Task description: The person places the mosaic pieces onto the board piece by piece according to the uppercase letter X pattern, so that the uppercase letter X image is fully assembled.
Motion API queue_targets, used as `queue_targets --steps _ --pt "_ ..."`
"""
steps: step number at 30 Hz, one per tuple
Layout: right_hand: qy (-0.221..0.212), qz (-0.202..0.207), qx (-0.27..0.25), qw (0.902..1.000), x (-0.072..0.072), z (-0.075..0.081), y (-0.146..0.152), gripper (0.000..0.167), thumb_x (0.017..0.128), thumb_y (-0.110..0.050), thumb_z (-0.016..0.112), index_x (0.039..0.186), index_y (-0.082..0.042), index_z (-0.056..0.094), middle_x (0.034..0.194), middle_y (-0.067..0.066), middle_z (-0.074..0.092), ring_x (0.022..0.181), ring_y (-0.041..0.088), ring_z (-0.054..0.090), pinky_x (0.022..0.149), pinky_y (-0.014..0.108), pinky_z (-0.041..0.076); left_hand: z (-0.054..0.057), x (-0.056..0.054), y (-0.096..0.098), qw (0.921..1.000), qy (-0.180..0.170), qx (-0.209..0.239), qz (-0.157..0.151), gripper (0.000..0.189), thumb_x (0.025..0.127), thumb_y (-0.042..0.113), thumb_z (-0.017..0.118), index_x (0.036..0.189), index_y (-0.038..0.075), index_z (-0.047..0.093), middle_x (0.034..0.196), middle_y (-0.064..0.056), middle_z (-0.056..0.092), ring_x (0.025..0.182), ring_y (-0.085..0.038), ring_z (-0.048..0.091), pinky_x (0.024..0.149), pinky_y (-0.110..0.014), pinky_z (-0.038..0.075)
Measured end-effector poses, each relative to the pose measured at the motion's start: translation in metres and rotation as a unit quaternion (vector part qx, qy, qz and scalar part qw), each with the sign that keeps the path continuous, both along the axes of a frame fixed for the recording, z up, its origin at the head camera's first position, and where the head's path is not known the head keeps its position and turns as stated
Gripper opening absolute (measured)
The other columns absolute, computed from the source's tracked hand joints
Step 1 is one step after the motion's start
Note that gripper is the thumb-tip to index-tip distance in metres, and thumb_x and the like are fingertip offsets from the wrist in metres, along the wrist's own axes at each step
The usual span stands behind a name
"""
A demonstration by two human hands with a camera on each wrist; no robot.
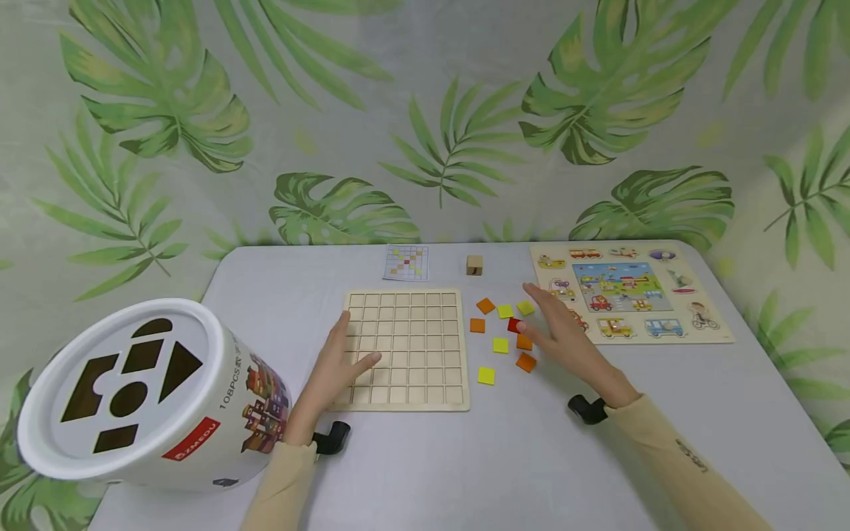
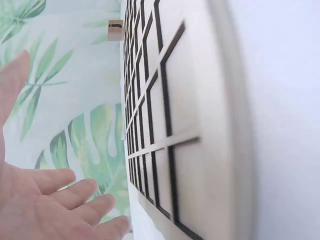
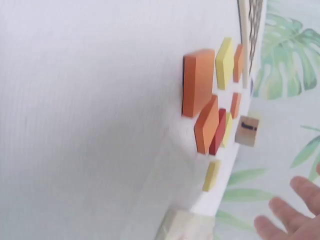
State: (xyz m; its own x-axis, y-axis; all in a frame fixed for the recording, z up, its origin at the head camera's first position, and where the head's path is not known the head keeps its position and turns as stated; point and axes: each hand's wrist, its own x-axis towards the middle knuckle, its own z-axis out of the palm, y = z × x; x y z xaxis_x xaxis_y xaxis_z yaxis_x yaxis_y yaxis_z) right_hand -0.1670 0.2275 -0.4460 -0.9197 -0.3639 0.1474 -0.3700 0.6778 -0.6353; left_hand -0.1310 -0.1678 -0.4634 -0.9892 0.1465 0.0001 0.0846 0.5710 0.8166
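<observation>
A square wooden grid board (image 1: 405, 350) lies flat on the table. My left hand (image 1: 335, 365) is at its left side, fingers straight and thumb spread over the grid; in the left wrist view the palm stands beside the board with nothing in it. To the right of the board lie several small square tiles: orange (image 1: 477, 325), yellow (image 1: 486, 376) and one red tile (image 1: 514, 325). My right hand (image 1: 564, 332) hovers at the right edge of these tiles, fingers extended and holding nothing. Its thumb overlaps the red tile in the head view.
A small card with a coloured grid pattern (image 1: 406, 263) lies behind the board, near a wooden cube (image 1: 474, 265). A picture puzzle board (image 1: 631, 328) fills the back right. A large white lidded bucket (image 1: 219, 398) with shaped holes stands at the left.
</observation>
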Motion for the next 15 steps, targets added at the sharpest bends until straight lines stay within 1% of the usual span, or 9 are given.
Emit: queue_targets --steps 4,8,11,15 --pt "-0.012 0.01 -0.044 0.9989 -0.002 -0.003 -0.007 0.064 0.096 -0.023 0.059 0.15 -0.006 0.029 0.151 0.016 0.032 0.135 0.038 0.03 0.105 0.058 0.027 -0.004 0.015 -0.003 0.9996 -0.025 0.01 0.007 0.106 0.083 0.029 0.075 0.151 -0.003 0.001 0.156 -0.025 0.001 0.142 -0.04 0.0 0.111 -0.056 0.008" --pt "-0.022 0.033 -0.084 0.9957 -0.006 -0.007 -0.014 0.057 0.095 -0.011 0.06 0.145 0.001 0.035 0.146 0.018 0.04 0.129 0.036 0.04 0.102 0.054 0.035 -0.009 0.027 -0.005 0.9986 -0.052 0.009 0.008 0.113 0.079 0.028 0.079 0.151 -0.003 -0.002 0.156 -0.024 -0.006 0.142 -0.04 -0.008 0.11 -0.057 0.002" --pt "-0.041 0.044 -0.102 0.993 -0.011 -0.009 -0.019 0.053 0.095 -0.007 0.058 0.143 0.001 0.037 0.144 0.018 0.042 0.128 0.036 0.042 0.102 0.053 0.035 -0.013 0.033 -0.007 0.9974 -0.072 0.003 0.005 0.119 0.075 0.028 0.082 0.151 -0.003 -0.005 0.156 -0.023 -0.01 0.141 -0.04 -0.012 0.11 -0.057 -0.001" --pt "-0.064 0.055 -0.114 0.9899 -0.022 -0.011 -0.024 0.051 0.095 -0.003 0.056 0.142 0.002 0.038 0.141 0.021 0.044 0.127 0.037 0.043 0.102 0.052 0.036 -0.018 0.038 -0.008 0.997 -0.077 -0.007 -0.01 0.126 0.069 0.027 0.086 0.149 -0.006 -0.006 0.155 -0.025 -0.013 0.14 -0.041 -0.016 0.109 -0.059 -0.005"
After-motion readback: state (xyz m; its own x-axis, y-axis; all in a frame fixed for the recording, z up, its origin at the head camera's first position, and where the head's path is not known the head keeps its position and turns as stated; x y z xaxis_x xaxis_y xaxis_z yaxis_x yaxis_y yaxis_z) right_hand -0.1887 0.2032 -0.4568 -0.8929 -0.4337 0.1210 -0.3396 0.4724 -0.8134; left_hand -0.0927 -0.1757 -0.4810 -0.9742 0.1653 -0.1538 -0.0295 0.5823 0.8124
